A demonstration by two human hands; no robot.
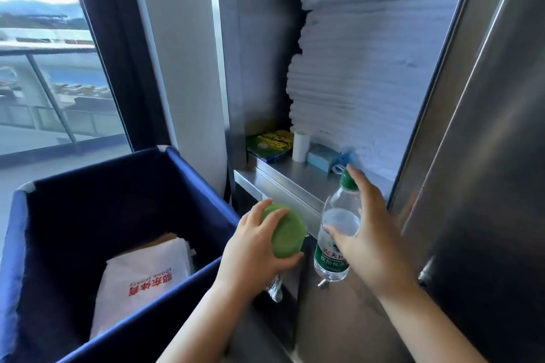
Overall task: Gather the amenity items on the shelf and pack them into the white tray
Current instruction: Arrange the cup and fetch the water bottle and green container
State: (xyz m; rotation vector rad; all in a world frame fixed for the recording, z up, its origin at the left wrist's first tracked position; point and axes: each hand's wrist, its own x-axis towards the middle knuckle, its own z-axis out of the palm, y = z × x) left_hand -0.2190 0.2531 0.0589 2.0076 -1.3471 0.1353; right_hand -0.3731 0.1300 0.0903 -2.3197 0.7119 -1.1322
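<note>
My left hand (253, 247) grips a water bottle seen end-on, its green cap (287, 231) facing me and its clear body (275, 289) hanging below the hand. My right hand (368, 233) holds a second clear water bottle (336, 233) with a green cap and green label, upright, just in front of the steel shelf (283, 183). On the shelf lie a green-yellow packet (269, 143), a white paper roll (300, 146), a light blue box (320, 158) and a blue-wrapped item (343, 156). No white tray is in view.
A tall stack of folded white towels (368, 68) fills the shelf behind the items. A dark blue fabric cart bin (124, 244) stands at the left with a white printed bag (144, 277) inside. A steel cabinet door (486, 186) rises at the right; a window lies at far left.
</note>
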